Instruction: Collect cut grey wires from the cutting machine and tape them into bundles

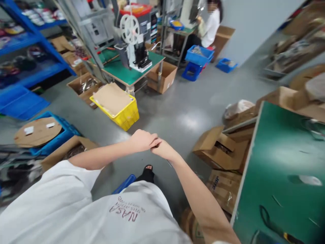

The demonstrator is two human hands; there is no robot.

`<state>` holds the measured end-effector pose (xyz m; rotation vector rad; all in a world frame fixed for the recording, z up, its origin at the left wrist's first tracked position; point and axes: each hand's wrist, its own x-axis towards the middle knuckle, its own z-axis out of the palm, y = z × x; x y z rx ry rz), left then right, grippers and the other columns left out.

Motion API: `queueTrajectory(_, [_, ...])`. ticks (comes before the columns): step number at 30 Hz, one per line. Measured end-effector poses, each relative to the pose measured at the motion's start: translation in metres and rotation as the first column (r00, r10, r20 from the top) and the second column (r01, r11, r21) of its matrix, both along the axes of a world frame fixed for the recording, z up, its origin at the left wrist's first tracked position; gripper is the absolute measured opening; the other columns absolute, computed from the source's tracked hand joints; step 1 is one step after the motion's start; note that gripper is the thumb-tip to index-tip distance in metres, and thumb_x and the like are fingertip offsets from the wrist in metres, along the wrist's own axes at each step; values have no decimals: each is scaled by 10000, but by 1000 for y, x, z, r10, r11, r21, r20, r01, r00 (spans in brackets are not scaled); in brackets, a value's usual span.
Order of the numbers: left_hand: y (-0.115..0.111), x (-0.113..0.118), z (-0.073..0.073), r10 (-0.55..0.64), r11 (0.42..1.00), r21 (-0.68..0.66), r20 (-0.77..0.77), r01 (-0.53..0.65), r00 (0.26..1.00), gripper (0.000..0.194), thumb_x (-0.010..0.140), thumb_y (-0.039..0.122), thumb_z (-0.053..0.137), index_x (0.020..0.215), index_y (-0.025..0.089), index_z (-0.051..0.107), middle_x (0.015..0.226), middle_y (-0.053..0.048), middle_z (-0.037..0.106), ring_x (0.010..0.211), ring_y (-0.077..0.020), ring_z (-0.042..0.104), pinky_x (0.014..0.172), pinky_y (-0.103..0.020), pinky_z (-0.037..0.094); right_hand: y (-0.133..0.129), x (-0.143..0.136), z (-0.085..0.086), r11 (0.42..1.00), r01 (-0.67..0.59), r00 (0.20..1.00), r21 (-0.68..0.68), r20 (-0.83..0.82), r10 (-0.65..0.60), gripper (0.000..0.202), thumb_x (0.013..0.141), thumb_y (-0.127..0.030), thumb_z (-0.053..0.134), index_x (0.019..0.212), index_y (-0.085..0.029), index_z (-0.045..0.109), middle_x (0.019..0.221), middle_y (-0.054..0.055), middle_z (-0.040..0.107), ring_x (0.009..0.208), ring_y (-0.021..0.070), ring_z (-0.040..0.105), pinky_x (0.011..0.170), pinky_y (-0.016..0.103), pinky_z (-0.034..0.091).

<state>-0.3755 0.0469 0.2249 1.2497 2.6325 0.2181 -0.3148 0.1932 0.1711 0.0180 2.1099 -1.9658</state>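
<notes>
My left hand [143, 140] and my right hand [164, 149] meet in front of my body, above the grey floor. Both are closed, with the fingers curled and the knuckles touching. A small dark spot shows between them, too little to name. A thin dark line hangs by my right wrist, and I cannot tell what it is. Beyond my left hand stands a yellow crate [128, 117] topped by a flat cardboard sheet [113, 98].
A green-topped table [284, 162] lies to the right, with open cardboard boxes [220, 149] beside it. On the left are a blue crate [68, 130] and blue shelves [40, 37]. Ahead, a machine with a white reel [129, 29] stands on another table. A person [212, 27] sits farther back.
</notes>
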Motion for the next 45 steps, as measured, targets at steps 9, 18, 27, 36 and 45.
queueTrajectory(9, [-45,80,-51,566,733,85,474,-675,674,568,940,581,309,706,199,658,629,-14,635,573,-133,507,560,-249,275,-8,25,-49,961,-275,952,26,-129,276,792,620,-166,694,1384,-253,500,1037,27,654,892,187,610,903,347,477])
queueTrajectory(18, [-15,141,-43,826,291,263,415,-920,380,628,974,553,194,795,167,656,642,4,604,613,-122,529,575,-225,336,-35,60,-69,734,-111,856,-670,311,413,712,723,-835,448,1090,-251,626,1053,102,677,1047,282,631,885,444,504])
queueTrajectory(27, [-50,197,-30,972,115,508,118,-854,202,419,976,422,327,1224,193,576,1185,-122,611,1149,-218,548,1013,-373,410,-148,24,-17,625,166,812,-763,465,353,101,772,-308,665,857,-271,624,440,-120,417,556,120,596,851,318,548])
queueTrajectory(36, [-106,322,-144,307,-904,182,906,-386,-292,360,914,414,409,1116,200,616,1201,-120,638,1126,-229,604,1025,-403,452,-176,66,-80,511,523,465,-682,731,499,147,814,-91,521,893,-203,575,444,-150,356,345,29,386,460,129,451])
queueTrajectory(45, [-90,276,-203,-103,-895,-194,966,-401,-238,282,834,320,435,981,166,620,1001,-100,694,858,-162,678,751,-274,527,-60,-61,-143,558,633,648,-537,762,-2,249,683,43,461,632,-195,413,410,-149,387,309,31,426,424,114,469])
